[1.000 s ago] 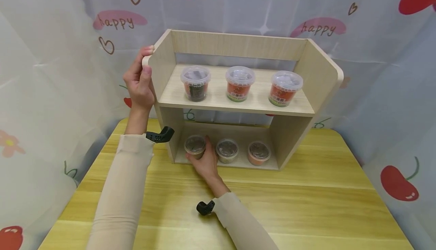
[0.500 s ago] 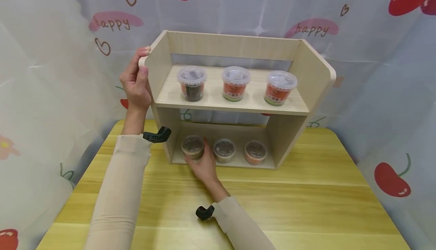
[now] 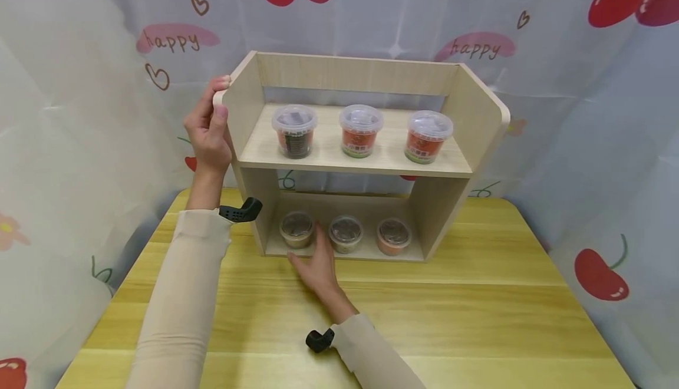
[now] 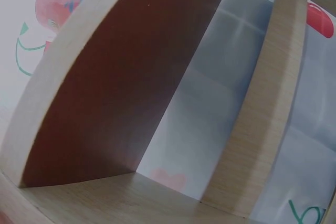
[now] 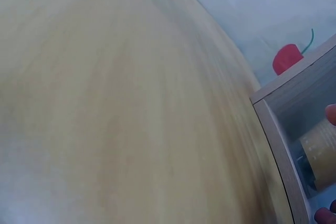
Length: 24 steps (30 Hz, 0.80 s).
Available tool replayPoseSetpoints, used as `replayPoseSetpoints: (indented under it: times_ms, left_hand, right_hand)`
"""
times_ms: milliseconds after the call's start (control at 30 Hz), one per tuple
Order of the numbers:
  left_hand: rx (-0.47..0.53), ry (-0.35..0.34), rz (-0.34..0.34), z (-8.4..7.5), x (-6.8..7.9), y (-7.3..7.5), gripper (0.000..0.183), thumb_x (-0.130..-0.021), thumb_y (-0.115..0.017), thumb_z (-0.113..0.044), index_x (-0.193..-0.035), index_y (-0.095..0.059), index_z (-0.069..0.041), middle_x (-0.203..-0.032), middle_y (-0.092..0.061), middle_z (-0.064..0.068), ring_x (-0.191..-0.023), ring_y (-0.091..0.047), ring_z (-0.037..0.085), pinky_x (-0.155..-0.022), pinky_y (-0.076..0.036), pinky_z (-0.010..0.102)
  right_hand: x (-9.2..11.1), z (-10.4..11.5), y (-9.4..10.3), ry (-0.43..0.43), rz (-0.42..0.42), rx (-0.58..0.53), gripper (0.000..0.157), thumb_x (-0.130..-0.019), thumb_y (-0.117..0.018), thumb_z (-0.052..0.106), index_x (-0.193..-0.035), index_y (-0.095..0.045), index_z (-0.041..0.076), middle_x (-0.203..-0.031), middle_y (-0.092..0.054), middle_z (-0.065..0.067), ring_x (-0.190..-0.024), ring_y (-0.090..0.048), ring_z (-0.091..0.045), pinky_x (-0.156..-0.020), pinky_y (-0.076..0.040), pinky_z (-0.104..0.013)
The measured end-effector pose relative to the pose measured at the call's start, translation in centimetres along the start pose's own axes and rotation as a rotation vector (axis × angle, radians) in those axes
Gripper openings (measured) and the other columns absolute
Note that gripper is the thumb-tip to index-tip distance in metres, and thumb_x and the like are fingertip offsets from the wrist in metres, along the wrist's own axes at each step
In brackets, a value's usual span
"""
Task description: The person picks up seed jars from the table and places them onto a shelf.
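My left hand (image 3: pixel 209 132) grips the upper front corner of the left side panel of a two-tier wooden shelf (image 3: pixel 350 168). On the lower tier, at the left, stands a small lidded plastic cup (image 3: pixel 297 231) with pale contents. Just in front and to the right of it is my right hand (image 3: pixel 318 265), thumb and fingers spread, apart from the cup. The right wrist view catches part of this cup (image 5: pixel 321 153) between fingertips at the edge. A second lidded cup (image 3: pixel 346 236) stands close to the right of my fingers, and an orange-toned one (image 3: pixel 394 237) is farther right.
The upper tier holds three taller lidded cups: a dark-labelled one (image 3: pixel 294 135), a red-labelled one (image 3: pixel 361 135) and another red-labelled one (image 3: pixel 427 141). The shelf stands on a wooden table (image 3: pixel 451 324), before a cherry-printed curtain (image 3: pixel 392 17).
My right hand has loosened from the left lower cup and drawn back slightly towards me; the cup stays on the lower tier. The left hand keeps its grip. The head view has shifted a little.
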<state>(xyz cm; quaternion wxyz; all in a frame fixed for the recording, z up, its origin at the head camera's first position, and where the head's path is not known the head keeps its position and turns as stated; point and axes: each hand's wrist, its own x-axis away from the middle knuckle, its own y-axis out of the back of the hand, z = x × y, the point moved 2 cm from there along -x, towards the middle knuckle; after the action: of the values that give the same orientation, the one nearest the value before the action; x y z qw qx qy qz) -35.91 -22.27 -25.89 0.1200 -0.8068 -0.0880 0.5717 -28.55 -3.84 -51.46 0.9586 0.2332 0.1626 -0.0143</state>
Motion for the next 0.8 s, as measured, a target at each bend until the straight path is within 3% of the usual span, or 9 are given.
replayPoseSetpoints:
  times_ms: [133,367,600,800]
  left_hand:
    - [-0.006,-0.001,0.006,0.1,-0.1,0.0,0.034,-0.089,-0.052,-0.007,-0.113,-0.062,0.015,-0.117,-0.067,0.014,-0.112,-0.058,0.027,-0.101,-0.043,0.039]
    - [-0.045,0.023,0.013,-0.7,-0.1,0.3,0.034,-0.089,-0.052,-0.005,-0.114,-0.062,0.016,-0.117,-0.067,0.017,-0.114,-0.058,0.026,-0.099,-0.044,0.036]
    - [-0.194,0.056,0.029,-3.0,0.1,-0.4,0.037,-0.089,-0.05,-0.005,-0.117,-0.06,0.017,-0.12,-0.066,0.021,-0.118,-0.058,0.022,-0.101,-0.042,0.033]
    - [-0.246,0.111,0.059,-3.5,-0.2,-0.1,0.038,-0.089,-0.05,-0.003,-0.12,-0.061,0.015,-0.122,-0.066,0.019,-0.117,-0.06,0.018,-0.099,-0.045,0.029]
  right_hand:
    - [0.6,0.0,0.3,-0.023,0.018,-0.01,0.09,-0.081,-0.077,0.028,-0.153,-0.029,0.002,-0.151,-0.038,-0.021,-0.137,-0.038,-0.039,-0.108,-0.033,-0.051]
    - [1.8,0.2,0.9,0.016,0.019,0.01,0.088,-0.08,-0.076,0.029,-0.151,-0.033,0.0,-0.15,-0.04,-0.021,-0.136,-0.038,-0.039,-0.109,-0.032,-0.052]
    - [3.4,0.3,1.8,-0.006,0.078,0.043,0.086,-0.082,-0.076,0.03,-0.152,-0.032,0.004,-0.151,-0.039,-0.018,-0.137,-0.037,-0.037,-0.109,-0.031,-0.052]
    - [4.3,0.8,3.0,0.013,0.094,0.048,0.085,-0.082,-0.076,0.029,-0.151,-0.032,0.003,-0.151,-0.039,-0.015,-0.137,-0.038,-0.034,-0.11,-0.033,-0.048]
